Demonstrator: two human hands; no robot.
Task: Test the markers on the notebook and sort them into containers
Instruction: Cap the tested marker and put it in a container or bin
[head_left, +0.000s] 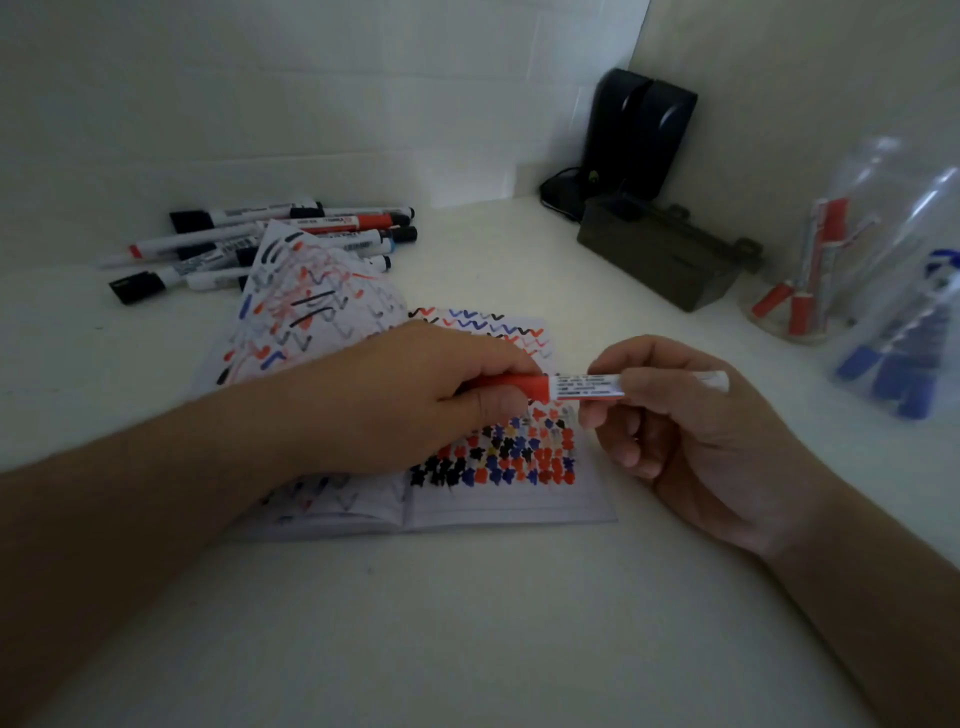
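Head view shows both hands over the open notebook (467, 499), which lies on the tabletop (467, 623) toward its near middle. The left hand (415, 395) curls round the red cap (511, 387) of a marker (589, 387), and the right hand (691, 415) pinches the white barrel between thumb and fingers, the marker held level just above the page.

The step in hand looks like uncapping or recapping this red marker; which of the two cannot be told. If the cap is coming off, the next move calls for a straight pull apart, then a stroke on a bare part of the page, already crowded with red, blue and black zigzags and blots. If it is going on, the marker belongs in the clear container (810, 280) holding red markers near the right edge, just beside the one with blue markers (904, 364).

Untested markers (270, 244) lie heaped near the far left edge.

Dark print runs along the barrel label, but it is too blurred to read; no brand can be made out.
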